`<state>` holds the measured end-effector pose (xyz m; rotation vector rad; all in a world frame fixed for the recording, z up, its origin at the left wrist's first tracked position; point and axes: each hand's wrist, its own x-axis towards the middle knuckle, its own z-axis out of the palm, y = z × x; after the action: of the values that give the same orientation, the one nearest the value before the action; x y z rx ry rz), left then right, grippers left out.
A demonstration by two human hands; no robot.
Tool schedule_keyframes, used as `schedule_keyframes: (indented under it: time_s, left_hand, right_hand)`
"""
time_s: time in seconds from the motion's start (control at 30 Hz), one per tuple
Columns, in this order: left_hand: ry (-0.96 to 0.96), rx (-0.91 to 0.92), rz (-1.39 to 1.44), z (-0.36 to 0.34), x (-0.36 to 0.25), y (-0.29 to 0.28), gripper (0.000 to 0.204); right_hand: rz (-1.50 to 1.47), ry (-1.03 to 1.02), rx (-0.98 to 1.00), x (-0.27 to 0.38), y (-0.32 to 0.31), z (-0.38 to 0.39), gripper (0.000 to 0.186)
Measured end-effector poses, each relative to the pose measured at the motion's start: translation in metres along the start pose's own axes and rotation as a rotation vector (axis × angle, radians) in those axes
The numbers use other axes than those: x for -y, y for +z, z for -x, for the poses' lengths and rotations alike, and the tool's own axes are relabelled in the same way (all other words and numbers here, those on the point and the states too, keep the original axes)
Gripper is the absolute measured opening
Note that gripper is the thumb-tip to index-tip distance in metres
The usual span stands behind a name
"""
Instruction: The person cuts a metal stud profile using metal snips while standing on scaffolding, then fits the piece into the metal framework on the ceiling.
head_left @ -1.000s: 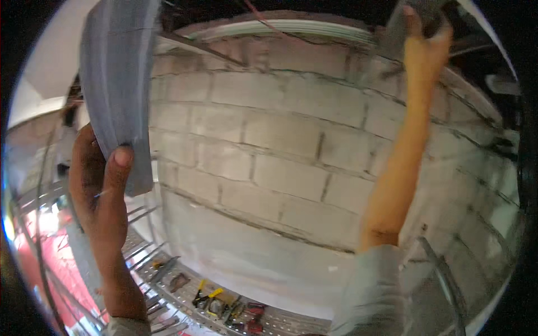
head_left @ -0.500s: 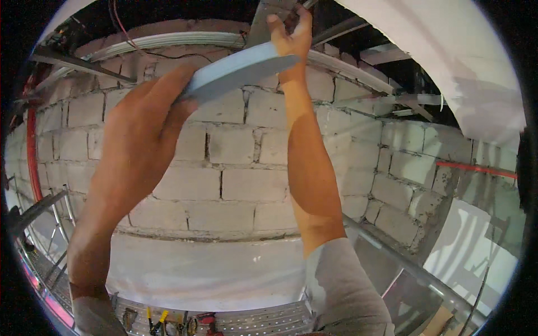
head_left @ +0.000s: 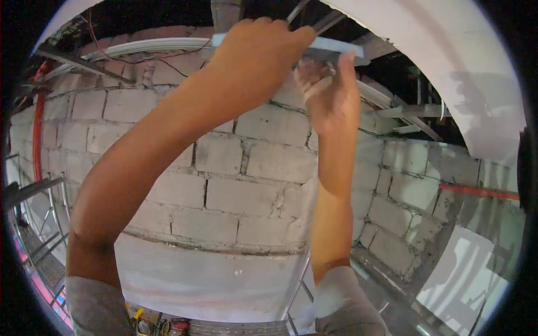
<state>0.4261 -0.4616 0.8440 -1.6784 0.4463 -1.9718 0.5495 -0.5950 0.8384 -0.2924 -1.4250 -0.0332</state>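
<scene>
A flat, narrow light-blue strip of board is held up near the ceiling framing, in front of the top of the block wall. My left hand is closed on the middle of it, its back toward me, hiding much of the strip. Just below the strip's right part is my right hand, palm showing. Its thumb points up to the strip's lower edge. The fingers are bent and smeared by motion, so whether they grip anything is unclear.
A grey block wall stands ahead, with a white sheet along its lower part. Metal framing and a white ceiling edge hang above. Scaffold rails stand at left. Tools lie on a perforated platform below.
My left hand has moved right and up with the strip, which now lies nearly level. My right hand has shifted right and down, from behind the strip's end to beneath it.
</scene>
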Motion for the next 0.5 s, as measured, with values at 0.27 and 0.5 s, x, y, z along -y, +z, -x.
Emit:
schedule_keyframes:
  time_s: [0.27,0.5]
  left_hand:
    - [0.176,-0.406,-0.321,-0.018,-0.023,0.003,0.044]
    - [-0.574,-0.54,0.79,0.013,-0.038,0.033,0.042]
  right_hand:
    - [0.04,-0.188,0.042,0.022,0.015,-0.034,0.042]
    - [0.03,-0.282,-0.055,0.008,0.018,-0.047,0.041]
